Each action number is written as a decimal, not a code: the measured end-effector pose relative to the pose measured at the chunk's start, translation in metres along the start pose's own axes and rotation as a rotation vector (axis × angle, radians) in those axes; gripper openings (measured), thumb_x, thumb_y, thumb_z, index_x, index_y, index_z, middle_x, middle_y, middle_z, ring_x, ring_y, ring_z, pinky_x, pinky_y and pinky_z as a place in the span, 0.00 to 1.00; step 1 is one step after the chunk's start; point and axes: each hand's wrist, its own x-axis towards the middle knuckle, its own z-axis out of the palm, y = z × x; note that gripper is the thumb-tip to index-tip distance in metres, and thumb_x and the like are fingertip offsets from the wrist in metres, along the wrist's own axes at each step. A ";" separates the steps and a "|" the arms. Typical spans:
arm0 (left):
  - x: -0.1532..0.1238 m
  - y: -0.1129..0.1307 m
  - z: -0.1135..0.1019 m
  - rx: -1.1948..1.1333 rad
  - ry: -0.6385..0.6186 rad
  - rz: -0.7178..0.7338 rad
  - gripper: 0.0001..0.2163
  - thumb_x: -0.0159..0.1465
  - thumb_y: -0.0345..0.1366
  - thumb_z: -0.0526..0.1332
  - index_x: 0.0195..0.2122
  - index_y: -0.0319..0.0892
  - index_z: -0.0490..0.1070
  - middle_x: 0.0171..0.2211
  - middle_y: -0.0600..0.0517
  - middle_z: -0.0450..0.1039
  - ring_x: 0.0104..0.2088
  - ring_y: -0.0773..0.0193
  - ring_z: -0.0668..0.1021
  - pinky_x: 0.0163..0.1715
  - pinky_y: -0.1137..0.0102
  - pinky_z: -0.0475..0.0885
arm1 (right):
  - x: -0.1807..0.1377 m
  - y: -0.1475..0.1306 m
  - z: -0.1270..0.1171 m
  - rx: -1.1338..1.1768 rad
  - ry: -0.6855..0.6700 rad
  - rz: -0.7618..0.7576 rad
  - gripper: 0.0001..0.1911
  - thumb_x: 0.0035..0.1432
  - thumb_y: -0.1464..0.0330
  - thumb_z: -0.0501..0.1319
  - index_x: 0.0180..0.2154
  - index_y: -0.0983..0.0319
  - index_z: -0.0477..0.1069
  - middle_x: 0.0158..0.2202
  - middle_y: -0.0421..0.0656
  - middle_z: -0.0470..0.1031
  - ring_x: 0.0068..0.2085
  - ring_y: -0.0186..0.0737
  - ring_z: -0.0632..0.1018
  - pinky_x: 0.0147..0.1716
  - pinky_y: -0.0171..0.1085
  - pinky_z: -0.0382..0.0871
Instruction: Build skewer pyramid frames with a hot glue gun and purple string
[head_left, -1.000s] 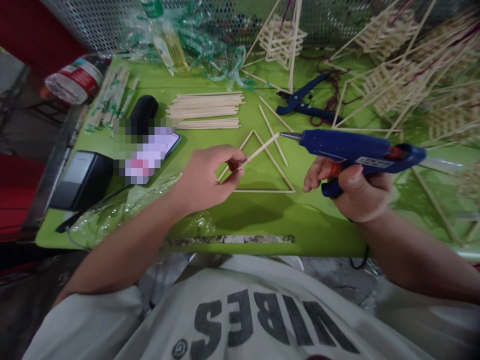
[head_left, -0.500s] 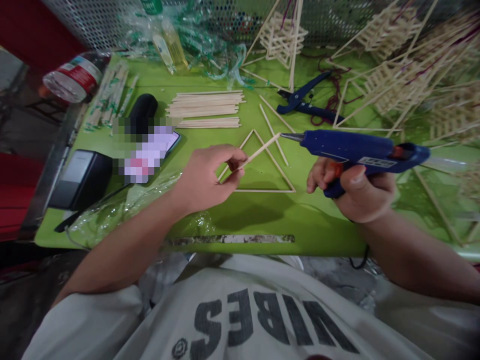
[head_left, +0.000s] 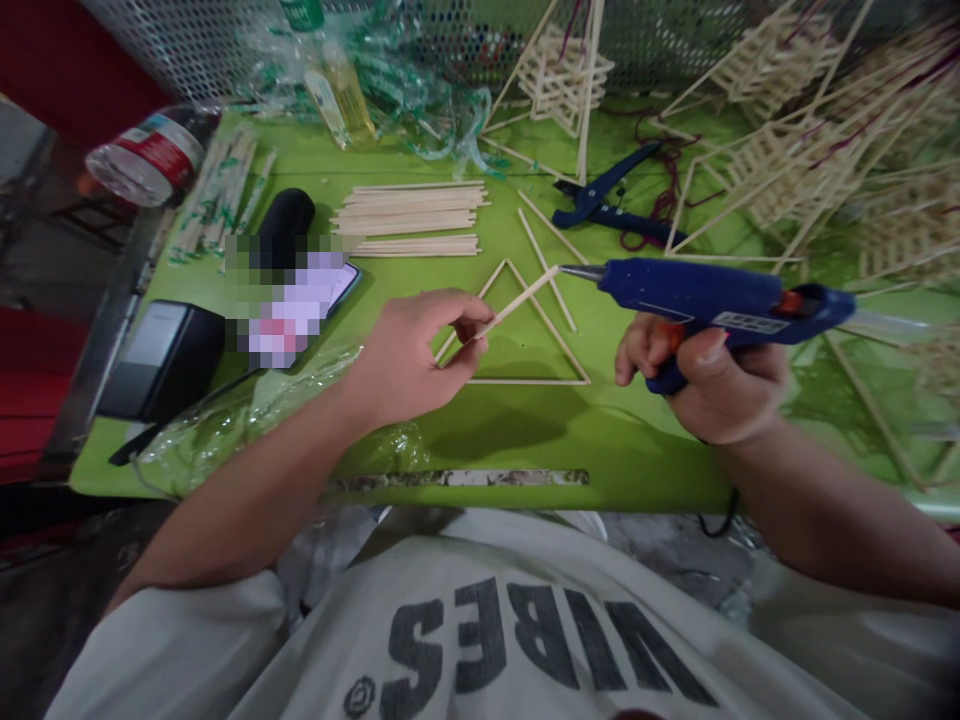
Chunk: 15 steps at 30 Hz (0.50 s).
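Observation:
My left hand (head_left: 409, 350) pinches a thin wooden stick (head_left: 521, 297) and holds it slanted above the green table. My right hand (head_left: 709, 380) grips a blue glue gun (head_left: 712, 300) by its handle. The gun's metal nozzle touches the raised far tip of the stick. Flat on the table under the stick lies a triangle of glued sticks (head_left: 551, 378). Two loose sticks (head_left: 546, 268) lie beside its top corner.
A stack of cut sticks (head_left: 412, 215) lies at the back centre, blue cutters (head_left: 607, 205) to its right. Stick frameworks (head_left: 810, 150) crowd the right side. A phone (head_left: 300, 305), black box (head_left: 161, 360), plastic wrap (head_left: 247, 420) and bottle (head_left: 142, 155) sit left.
The glue gun and my right hand have shifted very slightly to the right. My left hand and the stick have stayed where they were.

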 end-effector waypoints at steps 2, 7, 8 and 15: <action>0.000 -0.001 0.000 -0.001 0.007 0.017 0.05 0.70 0.27 0.68 0.43 0.43 0.81 0.38 0.54 0.86 0.38 0.68 0.87 0.43 0.73 0.80 | 0.000 -0.001 0.002 -0.007 0.019 0.012 0.27 0.68 0.48 0.77 0.27 0.59 0.76 0.24 0.41 0.69 0.24 0.36 0.72 0.20 0.39 0.74; 0.000 -0.002 0.000 -0.020 0.010 0.019 0.05 0.70 0.27 0.68 0.43 0.43 0.81 0.37 0.53 0.86 0.38 0.67 0.87 0.42 0.71 0.80 | 0.000 0.003 0.001 -0.003 0.019 -0.029 0.23 0.69 0.50 0.76 0.29 0.58 0.79 0.25 0.41 0.70 0.24 0.38 0.74 0.20 0.39 0.74; 0.000 -0.002 0.000 -0.018 0.006 0.013 0.05 0.70 0.27 0.68 0.43 0.43 0.81 0.38 0.53 0.86 0.38 0.66 0.87 0.42 0.71 0.81 | 0.000 0.004 -0.001 -0.009 0.015 -0.032 0.21 0.69 0.51 0.76 0.30 0.57 0.80 0.25 0.41 0.72 0.25 0.38 0.75 0.20 0.40 0.74; 0.000 -0.001 0.000 -0.013 0.011 0.008 0.05 0.70 0.28 0.68 0.42 0.45 0.81 0.38 0.52 0.86 0.38 0.64 0.87 0.42 0.68 0.82 | -0.001 0.004 -0.003 -0.152 0.081 0.036 0.20 0.72 0.49 0.74 0.36 0.57 0.86 0.32 0.44 0.83 0.25 0.37 0.79 0.21 0.39 0.70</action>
